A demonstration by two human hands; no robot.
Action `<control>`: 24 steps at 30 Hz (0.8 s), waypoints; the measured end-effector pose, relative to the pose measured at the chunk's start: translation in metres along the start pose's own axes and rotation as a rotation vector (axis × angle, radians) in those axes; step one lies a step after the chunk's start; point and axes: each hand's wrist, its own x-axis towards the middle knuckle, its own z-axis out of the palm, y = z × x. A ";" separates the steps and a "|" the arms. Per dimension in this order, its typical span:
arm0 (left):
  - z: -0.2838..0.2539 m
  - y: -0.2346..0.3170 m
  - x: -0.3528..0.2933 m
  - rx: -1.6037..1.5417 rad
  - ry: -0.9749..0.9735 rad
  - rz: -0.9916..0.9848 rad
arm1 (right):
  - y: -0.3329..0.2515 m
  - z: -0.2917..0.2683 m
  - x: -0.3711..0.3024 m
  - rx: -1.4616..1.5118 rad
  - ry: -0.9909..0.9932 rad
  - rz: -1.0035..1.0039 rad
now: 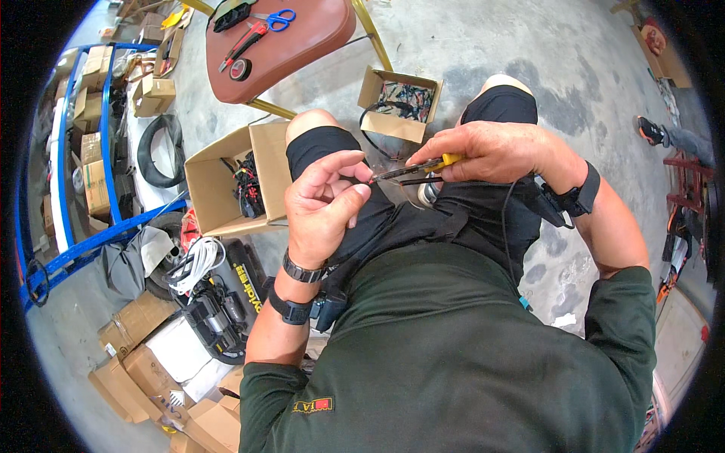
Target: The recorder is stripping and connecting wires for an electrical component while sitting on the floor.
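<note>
Yellow-handled pliers (411,169) are gripped in my right hand (495,151), their jaws pointing left over my lap. A black cable (414,182) runs just below the jaws. At the jaw tips, my left hand (326,198) has its thumb and forefinger drawn together. A tiny red bit shows there, but what the fingers hold is too small to name. Beyond my knees stands a small carton (371,122) with many short leads (408,100) in it. A larger open carton (210,177) by my left knee contains black cables with connectors (248,185).
A brown chair seat (321,41) ahead carries blue scissors (279,20), a red-and-black cutter (243,47) and a tape roll (240,69). Left are blue shelving (113,136), a black compressor-like machine (215,321) and flattened cardboard (140,325). Another person's foot (649,130) shows far right.
</note>
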 end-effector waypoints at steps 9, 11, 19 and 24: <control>-0.001 -0.004 0.001 -0.009 0.016 0.002 | -0.016 0.018 -0.010 -0.522 0.303 -0.081; 0.000 -0.004 0.002 -0.002 0.025 -0.007 | -0.021 0.019 -0.011 -0.883 0.454 -0.136; 0.004 0.002 0.004 -0.031 0.087 -0.054 | -0.016 0.028 -0.008 -1.241 0.702 -0.269; 0.002 0.000 0.004 -0.081 0.101 -0.062 | -0.014 0.034 -0.005 -1.231 0.752 -0.268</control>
